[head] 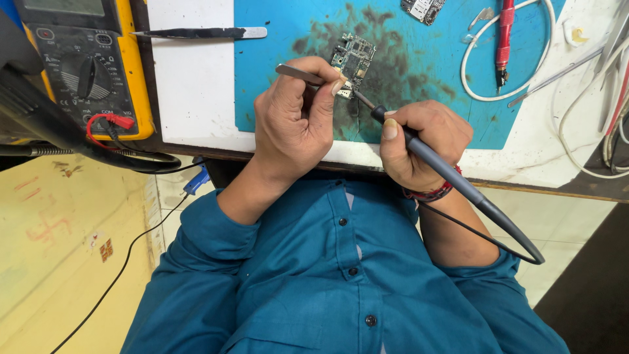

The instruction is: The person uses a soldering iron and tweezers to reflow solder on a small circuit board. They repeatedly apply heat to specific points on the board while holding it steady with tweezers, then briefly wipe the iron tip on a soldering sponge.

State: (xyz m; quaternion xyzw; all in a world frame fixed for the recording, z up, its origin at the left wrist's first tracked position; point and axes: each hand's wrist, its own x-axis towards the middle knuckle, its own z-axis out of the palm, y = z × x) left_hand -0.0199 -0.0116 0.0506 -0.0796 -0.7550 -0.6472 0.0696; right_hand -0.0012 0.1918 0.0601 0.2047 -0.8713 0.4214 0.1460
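From the head view I see my left hand (291,115) with its fingers clenched around a pair of metal tweezers (299,74), whose tips rest at the lower edge of a small circuit board (352,60). The board lies on a blue mat (419,72) stained dark around it, on the white table (193,85). My right hand (422,144) grips a grey soldering iron (432,160), its fingers closed on the handle and the tip touching the board beside the tweezers. At far left stands a yellow multimeter (88,62) with a round dial and a red plug. Spare tweezers (200,32) lie above. A red pen-shaped tool (504,36) sits inside a white cable loop (472,72).
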